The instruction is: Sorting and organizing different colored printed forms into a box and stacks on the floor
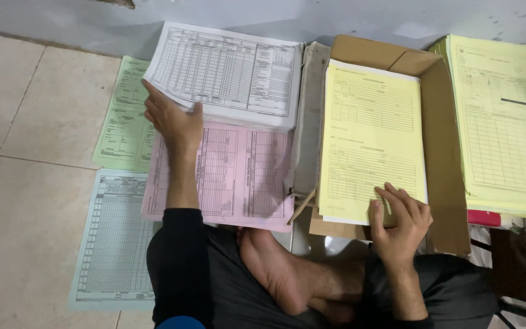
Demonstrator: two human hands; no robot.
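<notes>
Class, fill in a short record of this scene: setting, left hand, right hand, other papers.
setting: person sitting cross-legged on a tiled floor
left hand: lifting the edge of a white form stack above a pink sheet
right hand: fingers on yellow forms in a cardboard box
other papers: green sheet, pale blue sheet, yellow stack
</notes>
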